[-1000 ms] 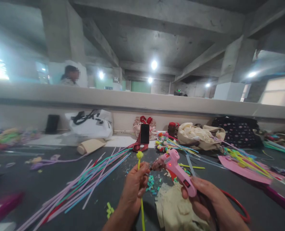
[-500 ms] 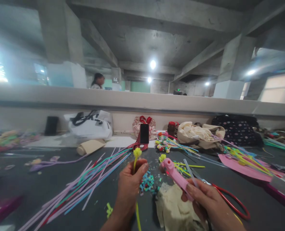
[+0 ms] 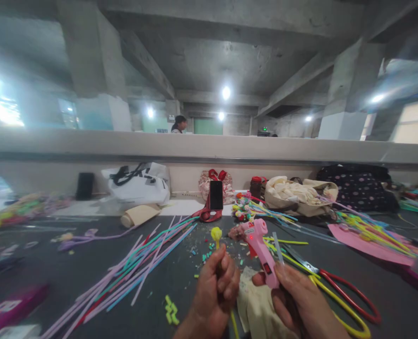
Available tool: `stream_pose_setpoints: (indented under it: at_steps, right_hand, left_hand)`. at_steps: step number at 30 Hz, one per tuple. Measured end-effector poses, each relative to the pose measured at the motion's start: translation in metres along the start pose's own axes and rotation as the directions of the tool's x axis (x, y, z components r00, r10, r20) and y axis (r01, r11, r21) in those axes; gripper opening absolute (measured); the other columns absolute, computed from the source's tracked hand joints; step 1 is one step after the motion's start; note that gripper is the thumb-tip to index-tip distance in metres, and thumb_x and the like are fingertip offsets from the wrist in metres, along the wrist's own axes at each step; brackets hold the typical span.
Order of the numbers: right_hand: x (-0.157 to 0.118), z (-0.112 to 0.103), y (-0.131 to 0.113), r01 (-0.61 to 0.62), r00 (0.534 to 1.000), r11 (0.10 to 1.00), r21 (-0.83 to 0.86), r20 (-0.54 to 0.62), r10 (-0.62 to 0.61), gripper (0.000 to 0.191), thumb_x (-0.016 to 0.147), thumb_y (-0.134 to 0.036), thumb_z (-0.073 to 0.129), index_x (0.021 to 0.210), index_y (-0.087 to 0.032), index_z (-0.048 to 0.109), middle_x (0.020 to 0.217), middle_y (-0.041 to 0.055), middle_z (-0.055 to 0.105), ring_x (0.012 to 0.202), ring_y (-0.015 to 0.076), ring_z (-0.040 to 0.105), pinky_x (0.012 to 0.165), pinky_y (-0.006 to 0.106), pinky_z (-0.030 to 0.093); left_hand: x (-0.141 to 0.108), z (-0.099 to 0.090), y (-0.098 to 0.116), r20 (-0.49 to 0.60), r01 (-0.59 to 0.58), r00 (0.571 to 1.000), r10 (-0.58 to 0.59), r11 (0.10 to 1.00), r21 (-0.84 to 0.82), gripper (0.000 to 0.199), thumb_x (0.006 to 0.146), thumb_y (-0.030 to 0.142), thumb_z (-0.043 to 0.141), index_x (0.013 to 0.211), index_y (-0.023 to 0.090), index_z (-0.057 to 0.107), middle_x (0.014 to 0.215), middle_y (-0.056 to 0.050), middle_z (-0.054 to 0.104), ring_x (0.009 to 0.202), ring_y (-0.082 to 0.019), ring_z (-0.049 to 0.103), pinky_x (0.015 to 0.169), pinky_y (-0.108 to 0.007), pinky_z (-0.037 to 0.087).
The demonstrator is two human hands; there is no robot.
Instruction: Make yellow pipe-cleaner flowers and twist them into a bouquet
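Observation:
A yellow fuzzy-wire flower (image 3: 216, 233) stands above my left hand (image 3: 214, 287), whose closed fingers grip its stem. Part of a yellow stem (image 3: 234, 325) shows below that hand. My right hand (image 3: 297, 296) is closed round the handle of a pink glue gun (image 3: 263, 247), its nozzle end pointing left toward the flower, a short gap apart. A clear stick (image 3: 278, 248) rises beside the right fingers; whether they hold it I cannot tell. Beneath the hands lies a crumpled cream cloth (image 3: 256, 301).
Red-handled scissors (image 3: 350, 292) lie at right by yellow stems. Pastel fuzzy wires (image 3: 131, 273) spread across the left, with small cut yellow-green pieces (image 3: 171, 310) nearer me. A phone (image 3: 216, 195) stands upright behind. Bags (image 3: 138, 183) line the back wall; beyond it is a person (image 3: 179, 125).
My left hand has moved right with the flower, nearer the glue gun. The gun has turned, its nozzle now pointing left. The view has shifted slightly left.

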State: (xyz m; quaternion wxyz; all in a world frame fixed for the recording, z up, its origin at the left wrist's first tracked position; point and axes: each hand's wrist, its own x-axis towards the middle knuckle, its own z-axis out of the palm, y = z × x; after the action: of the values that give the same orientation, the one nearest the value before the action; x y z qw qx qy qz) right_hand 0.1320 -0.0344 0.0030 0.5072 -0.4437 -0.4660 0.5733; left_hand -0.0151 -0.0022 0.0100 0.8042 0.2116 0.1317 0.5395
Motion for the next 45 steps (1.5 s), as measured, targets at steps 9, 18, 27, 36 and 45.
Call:
stream_pose_setpoints:
  at_steps: [9, 18, 27, 36, 45]
  right_hand:
    - [-0.002, 0.008, -0.004, 0.004, 1.0, 1.0, -0.022, -0.021, -0.005, 0.051, 0.075, -0.06, 0.042, 0.079, -0.012, 0.057, 0.027, -0.008, 0.039, 0.024, 0.0021, 0.022, 0.028, 0.012, 0.015]
    - [-0.002, 0.022, 0.005, 0.054, 0.998, 0.994, 0.095, -0.038, -0.05, 0.041, 0.076, -0.057, 0.045, 0.071, -0.016, 0.047, 0.029, -0.0056, 0.049, 0.022, 0.0006, 0.022, 0.028, 0.011, 0.01]
    - [0.004, 0.017, 0.009, 0.094, 0.992, 0.992, 0.089, -0.096, -0.085, 0.042, 0.074, -0.057, 0.048, 0.069, -0.015, 0.049, 0.029, -0.0071, 0.046, 0.023, 0.001, 0.027, 0.029, 0.011, 0.014]
    - [0.005, 0.021, 0.012, 0.094, 0.995, 0.986, 0.139, -0.051, -0.088, 0.047, 0.072, -0.062, 0.045, 0.081, -0.016, 0.047, 0.031, -0.0066, 0.049, 0.021, 0.0013, 0.024, 0.026, 0.011, 0.013]
    - [0.007, 0.033, 0.023, 0.054, 0.998, 0.984, 0.171, -0.021, -0.051, 0.052, 0.069, -0.068, 0.042, 0.08, -0.017, 0.047, 0.034, -0.0055, 0.053, 0.02, 0.0009, 0.027, 0.024, 0.01, 0.015]
  left_hand:
    - [-0.002, 0.001, -0.002, 0.034, 0.069, 0.997, -0.068, 0.996, -0.055, 0.028, 0.07, 0.027, 0.057, 0.048, 0.018, 0.043, 0.027, 0.008, 0.035, 0.022, -0.003, 0.024, 0.026, -0.014, 0.014]
    - [-0.004, 0.003, -0.011, -0.017, -0.134, 0.988, 0.156, 0.896, 0.422, 0.034, 0.076, 0.037, 0.051, 0.051, 0.014, 0.052, 0.042, 0.0, 0.056, 0.025, -0.001, 0.03, 0.032, -0.016, 0.014]
    - [0.001, 0.002, -0.014, -0.003, -0.172, 0.969, 0.247, 0.683, 0.71, 0.033, 0.075, 0.039, 0.051, 0.052, 0.015, 0.054, 0.045, 0.0, 0.056, 0.036, -0.005, 0.036, 0.044, -0.019, 0.03]
    - [-0.002, 0.005, -0.02, -0.091, -0.248, 0.883, 0.461, 0.622, 0.743, 0.017, 0.057, 0.03, 0.068, 0.064, 0.015, 0.066, 0.052, 0.0, 0.062, 0.046, -0.009, 0.046, 0.043, -0.017, 0.031]
    - [0.01, -0.003, -0.017, -0.226, -0.193, 0.903, 0.365, 0.815, 0.546, 0.028, 0.047, 0.024, 0.076, 0.067, 0.016, 0.058, 0.055, 0.003, 0.06, 0.048, -0.01, 0.056, 0.049, -0.019, 0.044]
